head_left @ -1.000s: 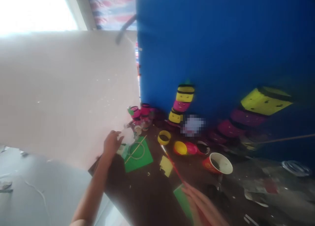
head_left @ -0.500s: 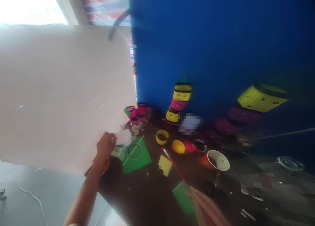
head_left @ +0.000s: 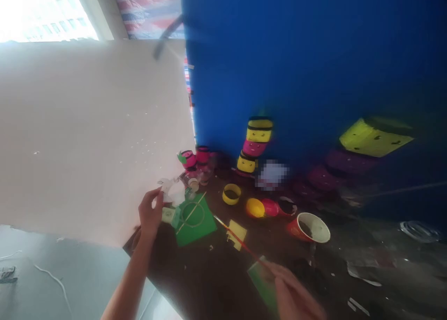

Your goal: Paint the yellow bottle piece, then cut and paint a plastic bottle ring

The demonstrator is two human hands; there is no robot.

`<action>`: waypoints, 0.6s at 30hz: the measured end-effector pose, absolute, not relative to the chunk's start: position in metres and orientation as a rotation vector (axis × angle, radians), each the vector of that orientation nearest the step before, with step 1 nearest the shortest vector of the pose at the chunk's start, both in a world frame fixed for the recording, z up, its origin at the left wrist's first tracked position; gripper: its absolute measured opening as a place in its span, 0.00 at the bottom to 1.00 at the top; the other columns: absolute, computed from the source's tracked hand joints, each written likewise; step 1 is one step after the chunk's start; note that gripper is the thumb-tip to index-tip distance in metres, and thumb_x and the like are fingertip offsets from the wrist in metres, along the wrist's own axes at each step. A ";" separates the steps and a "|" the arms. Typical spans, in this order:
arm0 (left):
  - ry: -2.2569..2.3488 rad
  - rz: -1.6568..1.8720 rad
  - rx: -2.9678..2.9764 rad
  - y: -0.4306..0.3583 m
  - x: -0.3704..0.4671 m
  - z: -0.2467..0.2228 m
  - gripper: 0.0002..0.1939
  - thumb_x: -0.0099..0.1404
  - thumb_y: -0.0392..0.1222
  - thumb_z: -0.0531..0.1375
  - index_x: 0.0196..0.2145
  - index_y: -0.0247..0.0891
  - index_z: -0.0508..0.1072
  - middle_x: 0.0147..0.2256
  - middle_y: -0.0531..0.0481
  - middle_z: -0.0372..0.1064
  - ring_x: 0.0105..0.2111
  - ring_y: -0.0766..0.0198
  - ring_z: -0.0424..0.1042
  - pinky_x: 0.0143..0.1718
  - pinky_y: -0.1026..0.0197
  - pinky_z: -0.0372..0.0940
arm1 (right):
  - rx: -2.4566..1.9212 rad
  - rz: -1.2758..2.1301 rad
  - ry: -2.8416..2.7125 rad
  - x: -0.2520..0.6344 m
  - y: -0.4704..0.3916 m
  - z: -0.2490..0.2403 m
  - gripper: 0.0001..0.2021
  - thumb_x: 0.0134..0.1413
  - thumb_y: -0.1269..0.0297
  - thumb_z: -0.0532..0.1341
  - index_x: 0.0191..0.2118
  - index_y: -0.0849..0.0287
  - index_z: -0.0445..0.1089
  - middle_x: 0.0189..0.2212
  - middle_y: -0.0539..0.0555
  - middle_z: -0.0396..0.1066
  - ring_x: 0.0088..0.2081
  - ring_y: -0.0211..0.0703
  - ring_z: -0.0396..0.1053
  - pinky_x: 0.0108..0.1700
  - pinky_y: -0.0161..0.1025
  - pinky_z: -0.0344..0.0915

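Observation:
My left hand (head_left: 151,210) is closed in a pinch at the table's left edge, on a small whitish piece (head_left: 164,185) beside a white rounded thing (head_left: 176,193). Near its fingers lies a pale green box (head_left: 170,215). My right hand (head_left: 284,280), blurred, is closed on a thin red paintbrush (head_left: 244,245) that points up and left over a yellow paper piece (head_left: 237,234). Under that hand is a small green sheet (head_left: 261,285). A larger green sheet (head_left: 197,231) carries a clear ring and a thin stick.
Yellow ring (head_left: 231,194), yellow paint cup (head_left: 255,208), pink cup (head_left: 270,207) and red-white paper cup (head_left: 313,227) stand on the dark table (head_left: 206,283). Stacked yellow and pink figures (head_left: 254,148) stand by the blue wall (head_left: 296,55). Clear plastic (head_left: 370,245) lies right.
The brush tip has swung left and up, across the yellow paper. My left hand's fingers now show in a pinch, with the whitish piece in view above them. The view has shifted slightly.

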State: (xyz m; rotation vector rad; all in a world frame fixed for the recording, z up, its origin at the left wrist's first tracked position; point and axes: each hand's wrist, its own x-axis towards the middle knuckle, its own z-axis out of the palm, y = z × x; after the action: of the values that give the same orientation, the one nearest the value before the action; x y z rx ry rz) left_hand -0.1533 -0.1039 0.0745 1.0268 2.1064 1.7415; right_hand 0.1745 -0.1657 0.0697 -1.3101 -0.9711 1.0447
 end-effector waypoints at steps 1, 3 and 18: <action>2.094 1.803 1.013 -0.103 -0.151 0.079 0.13 0.58 0.48 0.60 0.37 0.37 0.74 0.40 0.44 0.74 0.43 0.57 0.71 0.45 0.56 0.65 | -1.304 1.105 -0.911 0.175 -0.164 0.068 0.11 0.36 0.56 0.70 0.25 0.57 0.77 0.27 0.56 0.77 0.28 0.46 0.75 0.30 0.37 0.74; 2.076 1.957 0.949 -0.103 -0.146 0.091 0.12 0.59 0.46 0.60 0.37 0.36 0.74 0.42 0.44 0.73 0.45 0.58 0.70 0.48 0.56 0.63 | -1.285 1.225 -0.801 0.178 -0.160 0.065 0.13 0.33 0.55 0.71 0.25 0.58 0.78 0.26 0.57 0.77 0.28 0.46 0.74 0.30 0.37 0.73; 1.074 1.610 0.485 -0.109 -0.116 0.089 0.08 0.55 0.46 0.62 0.27 0.39 0.69 0.32 0.48 0.73 0.41 0.58 0.71 0.41 0.55 0.67 | -1.271 1.297 -0.687 0.168 -0.154 0.063 0.15 0.37 0.50 0.68 0.25 0.58 0.75 0.30 0.56 0.77 0.27 0.46 0.74 0.29 0.38 0.72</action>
State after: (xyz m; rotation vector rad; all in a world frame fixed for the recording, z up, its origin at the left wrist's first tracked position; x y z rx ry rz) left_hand -0.1158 -0.1089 0.0890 0.4854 1.0737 1.6097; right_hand 0.1680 -0.1536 0.0625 -1.2706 -0.6871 1.2972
